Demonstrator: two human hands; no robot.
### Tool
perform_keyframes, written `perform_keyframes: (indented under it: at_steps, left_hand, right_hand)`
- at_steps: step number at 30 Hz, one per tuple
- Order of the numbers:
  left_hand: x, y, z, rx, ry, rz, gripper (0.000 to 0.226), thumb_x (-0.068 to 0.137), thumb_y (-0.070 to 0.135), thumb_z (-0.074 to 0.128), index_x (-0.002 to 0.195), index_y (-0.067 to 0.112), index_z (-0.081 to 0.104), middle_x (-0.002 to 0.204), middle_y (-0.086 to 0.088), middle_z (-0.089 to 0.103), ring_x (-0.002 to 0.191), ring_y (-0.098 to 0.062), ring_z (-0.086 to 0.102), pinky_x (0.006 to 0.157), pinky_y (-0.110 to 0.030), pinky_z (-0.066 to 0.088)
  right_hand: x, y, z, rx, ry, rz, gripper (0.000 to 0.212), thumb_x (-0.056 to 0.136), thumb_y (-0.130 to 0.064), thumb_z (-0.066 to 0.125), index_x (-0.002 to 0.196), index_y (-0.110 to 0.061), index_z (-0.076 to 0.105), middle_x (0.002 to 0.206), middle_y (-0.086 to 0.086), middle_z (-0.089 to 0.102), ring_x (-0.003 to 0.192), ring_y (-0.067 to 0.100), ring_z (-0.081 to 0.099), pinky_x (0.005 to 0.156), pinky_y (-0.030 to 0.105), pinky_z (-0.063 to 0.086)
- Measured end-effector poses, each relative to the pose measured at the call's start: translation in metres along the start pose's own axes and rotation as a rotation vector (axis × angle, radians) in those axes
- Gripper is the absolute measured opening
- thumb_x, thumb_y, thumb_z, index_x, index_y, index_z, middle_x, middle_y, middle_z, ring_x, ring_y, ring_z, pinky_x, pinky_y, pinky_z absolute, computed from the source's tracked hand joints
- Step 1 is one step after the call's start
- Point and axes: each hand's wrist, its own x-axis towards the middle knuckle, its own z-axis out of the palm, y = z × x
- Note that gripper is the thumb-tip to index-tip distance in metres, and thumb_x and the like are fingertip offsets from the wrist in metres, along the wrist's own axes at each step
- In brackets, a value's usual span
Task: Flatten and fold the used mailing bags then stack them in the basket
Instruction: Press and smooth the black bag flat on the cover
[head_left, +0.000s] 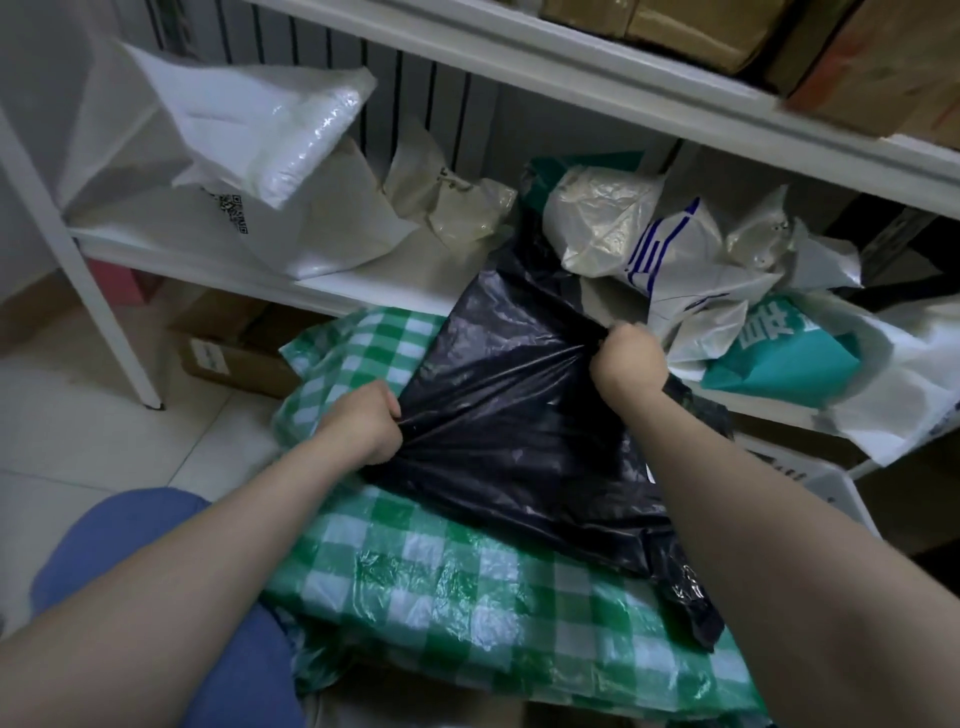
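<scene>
A black mailing bag (509, 415) lies stretched across a green-and-white checked plastic bag (467, 587) in front of me. My left hand (361, 423) grips the black bag's left edge, fingers curled into the plastic. My right hand (631, 358) grips its upper right edge, and the film is pulled taut between the two fists. On the white shelf (363, 286) behind lie crumpled bags: a white one with a QR code (249, 223), beige ones (602, 223), a teal one (779, 358). A white basket (821, 483) shows partly at the right, behind my right forearm.
A white shelf post (93, 291) stands on the tiled floor at the left. Cardboard boxes (234, 353) sit under the shelf, and more boxes (727, 31) fill the upper shelf. My knee in blue cloth (130, 545) is at the lower left.
</scene>
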Motion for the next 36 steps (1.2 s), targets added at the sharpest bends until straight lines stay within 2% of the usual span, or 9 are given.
perform_keyframes:
  at_steps: [4, 7, 10, 13, 15, 19, 29, 32, 36]
  left_hand:
    - [-0.004, 0.004, -0.025, 0.280, -0.132, 0.026, 0.017, 0.087, 0.003, 0.059, 0.101, 0.010, 0.055, 0.104, -0.006, 0.058, 0.091, -0.023, 0.057, 0.080, -0.028, 0.049]
    - [-0.013, 0.014, -0.027, 0.471, -0.100, -0.089, 0.066, 0.086, 0.020, 0.063, 0.140, 0.008, 0.028, 0.141, -0.018, 0.034, 0.128, -0.033, 0.041, 0.105, -0.041, 0.041]
    - [-0.027, 0.034, -0.016, 0.375, 0.114, 0.024, 0.088, 0.084, 0.034, 0.067, 0.150, 0.023, 0.011, 0.155, -0.013, 0.007, 0.143, -0.035, 0.011, 0.117, -0.052, 0.017]
    - [-0.035, 0.060, 0.013, 0.255, 0.228, 0.320, 0.081, 0.092, 0.053, 0.053, 0.154, 0.036, 0.004, 0.163, -0.002, -0.006, 0.149, -0.027, -0.010, 0.119, -0.054, -0.007]
    - [-0.036, 0.072, 0.034, 0.285, 0.168, 0.414, 0.076, 0.093, 0.067, 0.038, 0.153, 0.043, -0.002, 0.163, 0.005, -0.015, 0.148, -0.024, -0.019, 0.117, -0.055, -0.013]
    - [-0.028, 0.065, 0.067, 0.326, -0.060, 0.207, 0.077, 0.084, 0.083, 0.015, 0.150, 0.051, -0.010, 0.159, 0.006, -0.028, 0.145, -0.034, -0.027, 0.112, -0.063, -0.015]
    - [-0.028, 0.044, 0.090, 0.427, -0.057, 0.122, 0.079, 0.083, 0.084, 0.010, 0.149, 0.048, -0.017, 0.156, -0.001, -0.036, 0.141, -0.040, -0.031, 0.110, -0.066, -0.016]
    - [-0.027, 0.046, 0.089, 0.427, -0.077, 0.104, 0.079, 0.083, 0.084, 0.013, 0.150, 0.048, -0.013, 0.157, -0.001, -0.033, 0.142, -0.040, -0.030, 0.110, -0.066, -0.015]
    - [-0.030, 0.051, 0.086, 0.362, 0.105, 0.229, 0.081, 0.087, 0.078, 0.030, 0.154, 0.037, 0.012, 0.163, -0.005, -0.005, 0.148, -0.032, -0.012, 0.114, -0.063, -0.008]
  right_hand:
    - [0.003, 0.002, -0.004, 0.244, 0.044, -0.058, 0.035, 0.093, -0.009, 0.052, 0.126, -0.003, 0.056, 0.127, 0.023, 0.052, 0.121, 0.039, 0.047, 0.098, 0.040, 0.041]
    - [-0.013, 0.002, -0.004, 0.346, -0.077, -0.230, 0.061, 0.096, -0.025, 0.057, 0.149, -0.008, 0.031, 0.153, 0.015, 0.029, 0.142, 0.030, 0.027, 0.115, 0.035, 0.021]
    - [-0.033, 0.013, 0.001, 0.289, -0.063, -0.283, 0.069, 0.096, -0.041, 0.054, 0.153, -0.017, 0.024, 0.162, 0.004, 0.013, 0.148, 0.023, 0.011, 0.118, 0.039, 0.017]
    - [-0.055, 0.036, 0.004, 0.148, -0.182, -0.198, 0.073, 0.093, -0.061, 0.044, 0.155, -0.031, 0.018, 0.164, -0.004, 0.000, 0.150, 0.022, -0.002, 0.119, 0.054, 0.007]
    - [-0.070, 0.054, 0.004, 0.085, -0.303, -0.088, 0.077, 0.089, -0.074, 0.035, 0.154, -0.041, 0.009, 0.163, -0.008, -0.011, 0.149, 0.026, -0.013, 0.114, 0.065, -0.002]
    - [-0.099, 0.085, 0.011, -0.027, -0.463, -0.038, 0.081, 0.083, -0.084, 0.021, 0.151, -0.049, -0.003, 0.160, -0.010, -0.024, 0.147, 0.032, -0.024, 0.104, 0.075, -0.010]
    - [-0.120, 0.101, 0.055, -0.061, -0.504, -0.072, 0.073, 0.086, -0.080, 0.011, 0.151, -0.049, -0.003, 0.161, -0.009, -0.023, 0.146, 0.032, -0.026, 0.104, 0.073, -0.016]
    - [-0.115, 0.107, 0.048, 0.095, -0.565, -0.059, 0.068, 0.090, -0.076, 0.019, 0.152, -0.049, 0.007, 0.161, -0.013, -0.018, 0.147, 0.026, -0.023, 0.110, 0.065, -0.016]
    - [-0.112, 0.126, 0.034, 0.401, -0.172, 0.076, 0.058, 0.101, -0.047, 0.040, 0.152, -0.020, 0.032, 0.162, 0.005, 0.014, 0.148, 0.027, 0.012, 0.118, 0.041, 0.010]
